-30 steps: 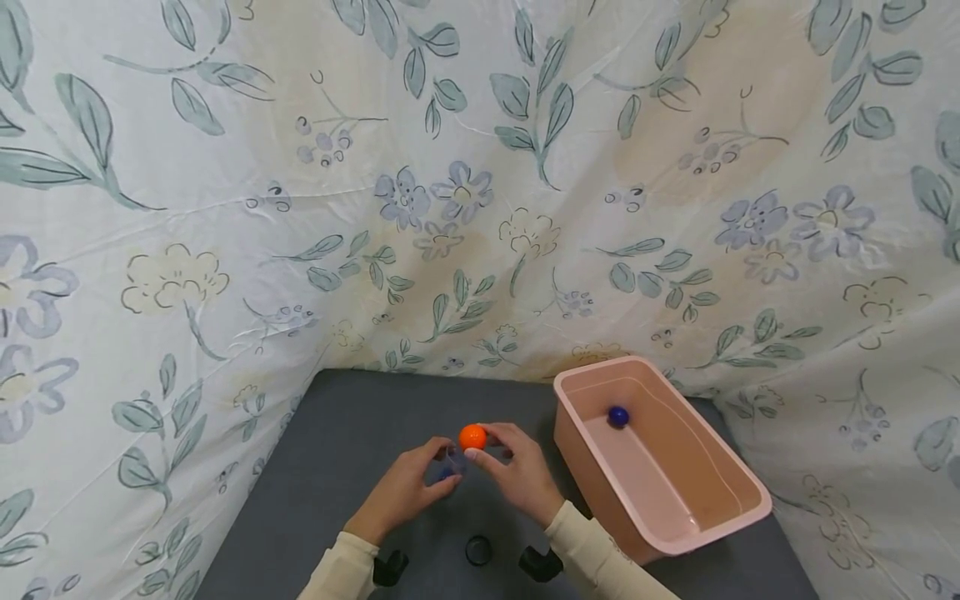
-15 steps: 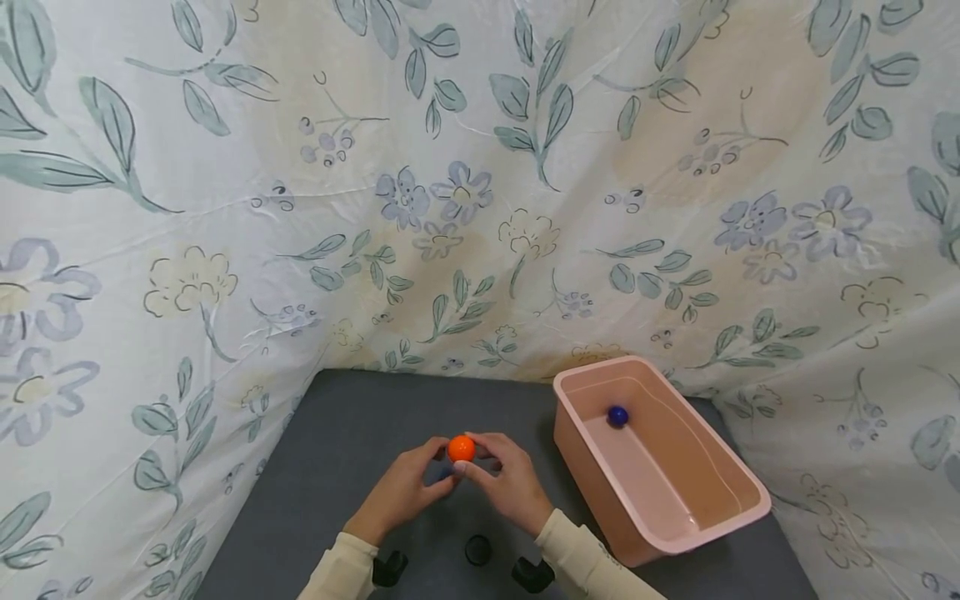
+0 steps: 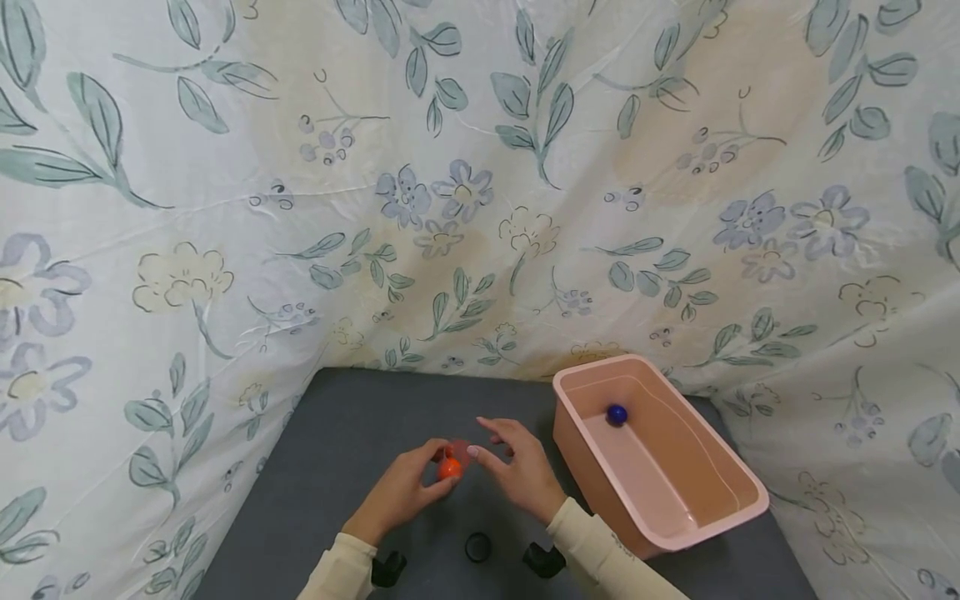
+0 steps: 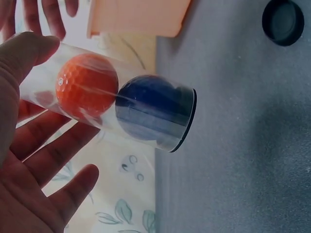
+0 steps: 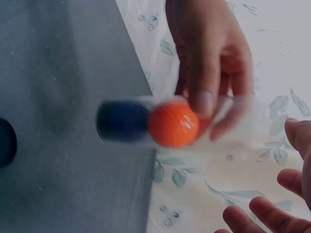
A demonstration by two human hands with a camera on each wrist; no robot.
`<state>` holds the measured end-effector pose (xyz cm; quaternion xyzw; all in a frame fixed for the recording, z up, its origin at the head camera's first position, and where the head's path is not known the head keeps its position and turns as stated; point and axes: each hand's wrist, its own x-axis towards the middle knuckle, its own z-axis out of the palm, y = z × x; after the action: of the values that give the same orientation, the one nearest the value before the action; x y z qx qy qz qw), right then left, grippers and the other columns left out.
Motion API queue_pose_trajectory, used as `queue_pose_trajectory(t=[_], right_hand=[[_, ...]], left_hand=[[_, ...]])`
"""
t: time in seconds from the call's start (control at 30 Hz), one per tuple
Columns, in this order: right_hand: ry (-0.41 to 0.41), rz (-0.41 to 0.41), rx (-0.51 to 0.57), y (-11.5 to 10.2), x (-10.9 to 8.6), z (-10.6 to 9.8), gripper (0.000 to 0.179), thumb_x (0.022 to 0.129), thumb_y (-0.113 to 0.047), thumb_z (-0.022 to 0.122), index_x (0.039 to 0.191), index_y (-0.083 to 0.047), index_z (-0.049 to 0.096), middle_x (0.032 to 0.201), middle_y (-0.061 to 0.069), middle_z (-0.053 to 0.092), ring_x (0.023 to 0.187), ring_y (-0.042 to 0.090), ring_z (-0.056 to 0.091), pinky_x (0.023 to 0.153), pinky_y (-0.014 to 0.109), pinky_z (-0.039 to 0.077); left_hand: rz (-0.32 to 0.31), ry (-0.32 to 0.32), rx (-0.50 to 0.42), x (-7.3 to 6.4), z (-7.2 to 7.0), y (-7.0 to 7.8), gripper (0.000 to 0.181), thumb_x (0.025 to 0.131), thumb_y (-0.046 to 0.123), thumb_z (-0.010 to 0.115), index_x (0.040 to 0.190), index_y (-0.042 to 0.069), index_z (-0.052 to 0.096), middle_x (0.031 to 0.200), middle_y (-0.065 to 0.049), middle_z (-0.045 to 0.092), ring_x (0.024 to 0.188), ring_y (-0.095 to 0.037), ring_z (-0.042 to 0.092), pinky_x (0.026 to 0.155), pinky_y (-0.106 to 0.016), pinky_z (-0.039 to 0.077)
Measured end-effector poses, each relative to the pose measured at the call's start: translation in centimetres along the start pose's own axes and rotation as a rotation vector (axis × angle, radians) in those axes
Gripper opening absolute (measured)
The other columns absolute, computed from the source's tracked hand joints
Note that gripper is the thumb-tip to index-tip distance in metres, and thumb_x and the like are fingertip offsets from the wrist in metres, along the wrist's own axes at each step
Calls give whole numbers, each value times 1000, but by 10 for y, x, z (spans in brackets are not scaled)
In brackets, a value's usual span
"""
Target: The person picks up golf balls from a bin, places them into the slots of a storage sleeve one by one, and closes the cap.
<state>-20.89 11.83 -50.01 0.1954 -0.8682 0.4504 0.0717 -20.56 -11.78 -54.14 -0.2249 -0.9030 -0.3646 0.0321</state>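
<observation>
The clear tube (image 4: 115,99) is gripped by the left hand (image 3: 402,483), the right hand (image 3: 522,472) spread. A black cap (image 3: 478,547) is seen bottom centre, a pink bin (image 3: 649,477) lower right.

Readable text: nothing legible to call right now in any of the three views!
Orange ball (image 4: 88,88): here's a tiny pale mark (image 4: 60,81) on its dimpled side, seen from the left wrist, too small to make out.
Right sleeve (image 3: 592,537): little dark marks by the forearm, and they're unreadable too.
</observation>
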Motion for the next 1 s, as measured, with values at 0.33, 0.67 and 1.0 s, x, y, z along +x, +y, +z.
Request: queue_pose_trajectory(t=[0.33, 0.67, 1.0], right_hand=[[74, 21, -118, 7, 13, -37, 51, 94, -44, 75, 142, -30, 64, 136, -2, 66, 109, 16, 67, 90, 41, 60], [79, 99, -114, 26, 25, -88, 62, 98, -53, 68, 151, -23, 55, 144, 10, 60, 119, 30, 66, 95, 53, 57], [149, 95, -226, 75, 40, -129, 56, 101, -38, 68, 148, -10, 57, 136, 19, 66, 114, 40, 68, 91, 60, 58]], left_hand=[[-25, 1, 11, -3, -1, 0, 43, 97, 41, 74, 132, 21, 60, 121, 1, 72, 109, -17, 70, 91, -44, 59], [-39, -17, 5, -5, -3, 0, 44, 96, 40, 74, 133, 21, 60, 124, 1, 71, 110, -16, 69, 91, -42, 59], [-37, -25, 0, -4, -1, -1, 45, 97, 43, 73, 133, 20, 59, 124, 0, 71, 110, -17, 69, 91, -43, 59]])
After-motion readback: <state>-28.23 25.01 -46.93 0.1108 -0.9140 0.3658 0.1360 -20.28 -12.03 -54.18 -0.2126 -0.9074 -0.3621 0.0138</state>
